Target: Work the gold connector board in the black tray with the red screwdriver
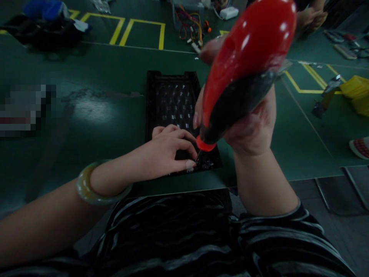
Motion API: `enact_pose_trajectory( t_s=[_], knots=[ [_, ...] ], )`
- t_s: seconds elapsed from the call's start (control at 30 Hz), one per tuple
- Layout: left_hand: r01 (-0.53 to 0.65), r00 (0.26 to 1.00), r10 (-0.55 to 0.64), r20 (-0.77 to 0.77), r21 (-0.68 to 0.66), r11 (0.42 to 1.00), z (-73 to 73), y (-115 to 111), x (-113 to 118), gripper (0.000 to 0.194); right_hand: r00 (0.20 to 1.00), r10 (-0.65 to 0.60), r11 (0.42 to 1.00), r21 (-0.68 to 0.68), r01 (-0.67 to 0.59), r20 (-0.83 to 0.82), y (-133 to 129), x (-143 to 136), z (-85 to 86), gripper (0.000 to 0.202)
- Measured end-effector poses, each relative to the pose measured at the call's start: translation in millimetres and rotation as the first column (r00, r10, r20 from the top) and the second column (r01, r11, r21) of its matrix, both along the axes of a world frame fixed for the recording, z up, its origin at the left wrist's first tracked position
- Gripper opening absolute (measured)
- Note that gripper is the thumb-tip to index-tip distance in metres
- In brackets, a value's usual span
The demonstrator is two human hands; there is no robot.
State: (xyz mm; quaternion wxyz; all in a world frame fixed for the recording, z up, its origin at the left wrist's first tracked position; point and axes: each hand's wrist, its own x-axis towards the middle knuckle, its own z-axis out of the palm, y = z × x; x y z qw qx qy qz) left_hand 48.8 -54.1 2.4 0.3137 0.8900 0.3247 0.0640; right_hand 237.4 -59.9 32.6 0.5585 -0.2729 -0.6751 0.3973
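My right hand [253,129] is wrapped round the thick handle of a red and black screwdriver [253,50], which is tilted with its thin shaft pointing down to the left. That shaft reaches the near right part of a black plastic tray-like part [151,104] with rows of shiny shapes in its middle. Over the near end of the part lies my left hand [167,152], thumb and index finger pinched together at the screwdriver's tip. Whatever sits between those fingertips is too small to make out.
A black holder with blue items [43,23] stands back left. Coloured cables [188,23] hang from a grey case at the back. Another person's hands [309,18] are at the far right, near some tools. A yellow item [357,92] lies on the right of the green table [109,146].
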Motion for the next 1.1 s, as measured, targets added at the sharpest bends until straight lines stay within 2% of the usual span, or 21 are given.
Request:
enact_pose_trajectory(
  t_s=[0.1, 0.2, 0.37, 0.63, 0.77, 0.9, 1.0, 1.1],
  knots=[
    [0.014, 1.000, -0.014, 0.005, 0.021, 1.000, -2.8, 1, -1, 0.021, 0.989, 0.120, 0.983, 0.153, -0.106, -0.085, 8, 0, -7.1, 0.039],
    [0.023, 1.000, -0.023, 0.007, 0.045, 0.999, -5.3, 2, -2, 0.022, 0.991, 0.101, 0.977, 0.198, -0.081, -0.093, 14, 0, -10.3, 0.039],
    [0.025, 1.000, -0.026, 0.002, 0.051, 0.998, -4.7, 1, -3, 0.024, 0.978, 0.189, 0.963, 0.212, -0.167, -0.087, 11, 2, -7.5, 0.038],
    [0.052, 0.999, -0.052, 0.011, 0.035, 0.998, -1.6, 0, -2, 0.020, 0.963, 0.237, 0.956, 0.206, -0.208, -0.125, 9, 1, -1.3, 0.033],
    [0.040, 0.999, -0.040, -0.003, 0.034, 0.999, -0.6, 0, -2, 0.018, 0.974, 0.190, 0.962, 0.221, -0.160, -0.126, 12, 0, -3.5, 0.037],
    [0.024, 1.000, -0.023, -0.010, 0.031, 0.999, -2.0, 0, -2, 0.019, 0.946, 0.163, 0.969, 0.228, -0.099, -0.279, 13, -2, -4.8, 0.040],
    [0.032, 0.999, -0.033, 0.007, 0.046, 0.998, -4.2, 0, -2, 0.018, 0.924, 0.029, 0.983, 0.179, 0.043, -0.381, 12, -2, -2.1, 0.033],
    [0.056, 0.998, -0.058, 0.031, 0.047, 0.997, -6.5, 0, -4, 0.017, 0.902, -0.195, 0.962, 0.106, 0.253, -0.386, 11, -1, 3.0, 0.035]
  ],
)
